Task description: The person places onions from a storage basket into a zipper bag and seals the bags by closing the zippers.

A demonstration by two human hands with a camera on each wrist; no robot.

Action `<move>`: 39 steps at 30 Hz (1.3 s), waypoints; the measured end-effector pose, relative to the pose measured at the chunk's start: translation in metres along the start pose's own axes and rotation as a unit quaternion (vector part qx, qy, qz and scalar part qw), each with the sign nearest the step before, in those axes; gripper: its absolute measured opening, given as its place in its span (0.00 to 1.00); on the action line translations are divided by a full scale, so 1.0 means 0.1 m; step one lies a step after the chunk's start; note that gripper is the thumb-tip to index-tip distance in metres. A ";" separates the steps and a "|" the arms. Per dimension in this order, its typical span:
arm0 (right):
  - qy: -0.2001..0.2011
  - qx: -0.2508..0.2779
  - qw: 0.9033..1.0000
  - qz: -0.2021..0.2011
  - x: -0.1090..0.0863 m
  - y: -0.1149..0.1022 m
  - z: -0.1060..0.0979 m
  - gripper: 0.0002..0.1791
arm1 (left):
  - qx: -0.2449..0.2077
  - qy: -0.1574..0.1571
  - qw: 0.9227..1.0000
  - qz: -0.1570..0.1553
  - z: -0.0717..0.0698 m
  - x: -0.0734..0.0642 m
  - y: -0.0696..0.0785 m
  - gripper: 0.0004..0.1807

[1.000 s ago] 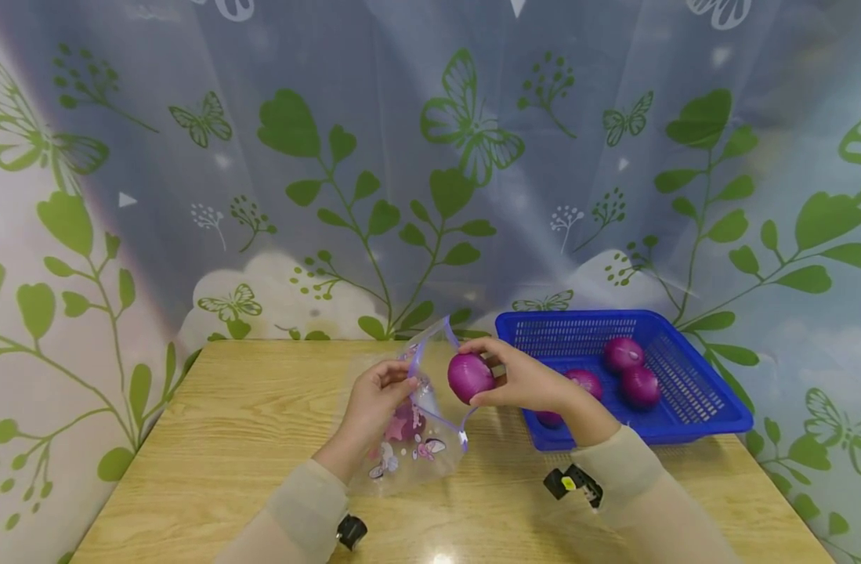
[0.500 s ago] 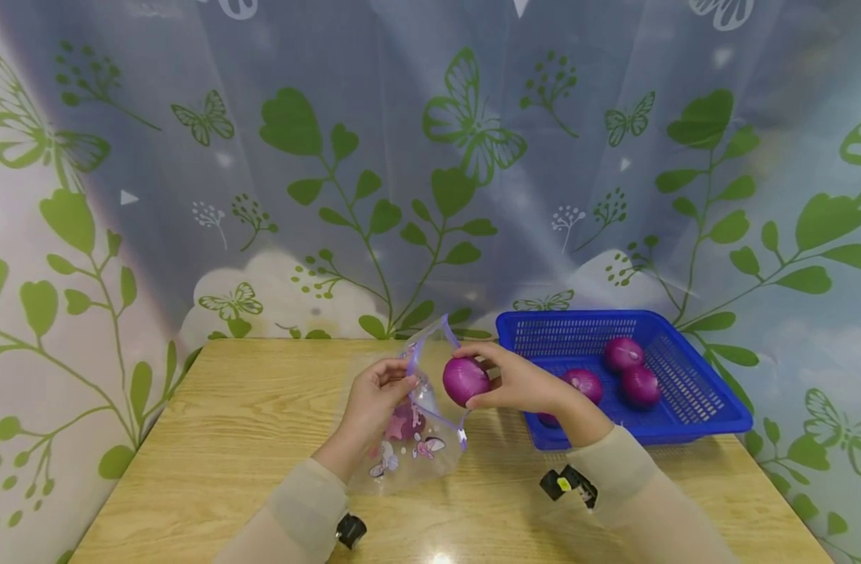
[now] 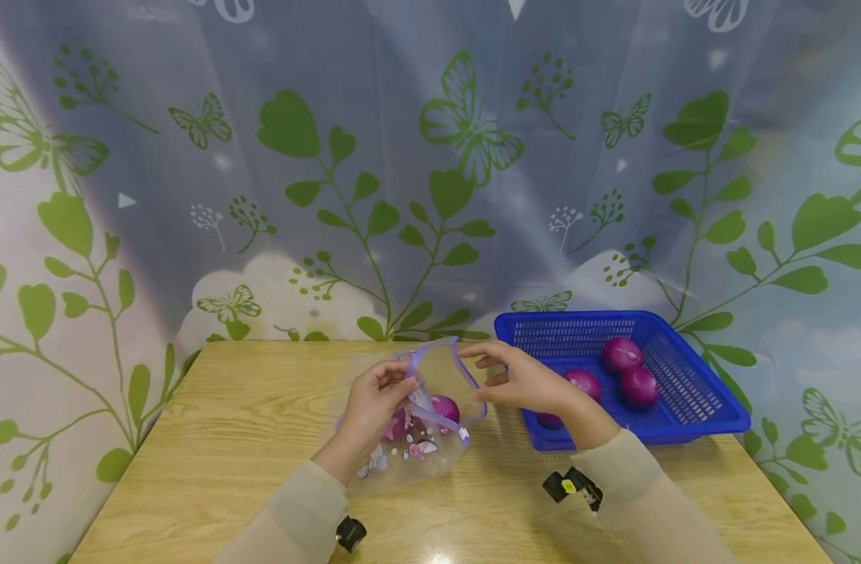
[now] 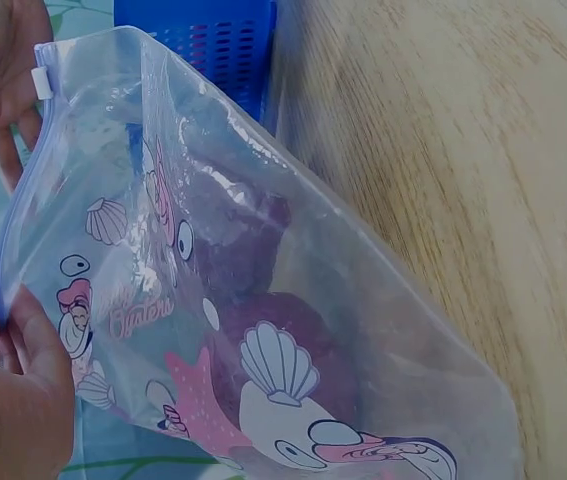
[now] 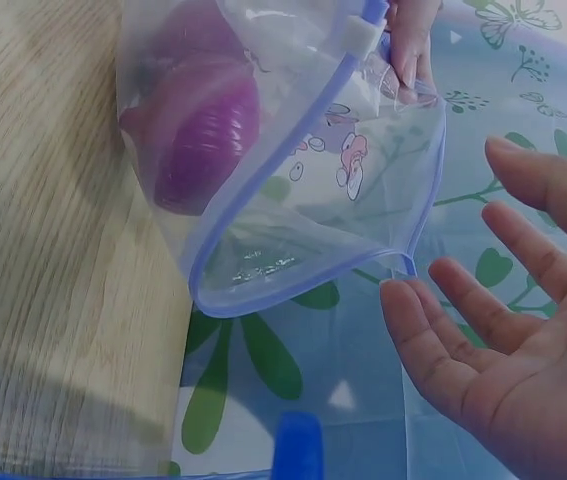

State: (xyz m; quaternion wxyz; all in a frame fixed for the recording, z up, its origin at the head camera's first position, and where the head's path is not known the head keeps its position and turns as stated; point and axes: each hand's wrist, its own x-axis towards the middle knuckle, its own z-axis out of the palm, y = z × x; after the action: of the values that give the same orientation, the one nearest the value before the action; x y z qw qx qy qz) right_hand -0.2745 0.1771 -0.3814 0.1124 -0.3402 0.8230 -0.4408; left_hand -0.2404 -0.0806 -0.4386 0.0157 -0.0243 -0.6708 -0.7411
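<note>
A clear zip bag [image 3: 430, 462] with a purple rim and printed shells and cartoon figures lies on the table, its mouth held wide. My left hand [image 3: 374, 403] pinches the rim between thumb and fingers. Inside the bag sit two purple onions, one of them an onion [image 5: 208, 130] plainly seen through the plastic in the right wrist view. My right hand [image 3: 522, 380] is at the opposite side of the mouth, fingers spread and holding nothing, fingertips right at the rim. A white slider [image 4: 41, 83] shows at one end of the zip.
To the right stands a blue perforated basket [image 3: 684, 423] with several purple onions, among them an onion [image 3: 639, 387] near its middle. My right forearm passes in front of its left side. A patterned curtain [image 3: 374, 157] hangs behind the wooden table [image 3: 226, 439].
The onion in my right hand has been let go and now lies in the bag. My left hand keeps its pinch on the rim; the bag's mouth has opened wider.
</note>
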 end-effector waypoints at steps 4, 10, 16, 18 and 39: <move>0.008 0.005 1.000 0.004 -0.03 0.01 -0.03 0.33 | -0.008 0.006 1.000 0.001 0.01 0.01 0.01 0.14; 0.015 0.015 1.000 0.010 -0.06 0.02 -0.07 0.33 | -0.018 0.012 1.000 0.005 0.03 0.02 0.04 0.13; 0.022 -0.002 1.000 0.012 -0.09 0.05 -0.10 0.31 | -0.027 0.007 1.000 0.009 0.04 0.04 0.05 0.12; 0.022 -0.007 1.000 0.011 -0.09 0.05 -0.11 0.31 | -0.025 0.004 1.000 0.010 0.04 0.05 0.05 0.13; 0.035 0.006 0.998 0.043 -0.18 0.03 -0.22 0.32 | -0.056 -0.014 0.997 0.052 0.13 0.23 0.25 0.13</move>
State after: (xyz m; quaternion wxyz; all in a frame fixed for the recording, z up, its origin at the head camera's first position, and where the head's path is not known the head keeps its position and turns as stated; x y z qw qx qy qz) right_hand -0.2725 0.2042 -0.3730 0.1044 -0.2882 0.8378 -0.4518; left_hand -0.2613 -0.0704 -0.4113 0.0436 -0.0703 -0.6265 -0.7750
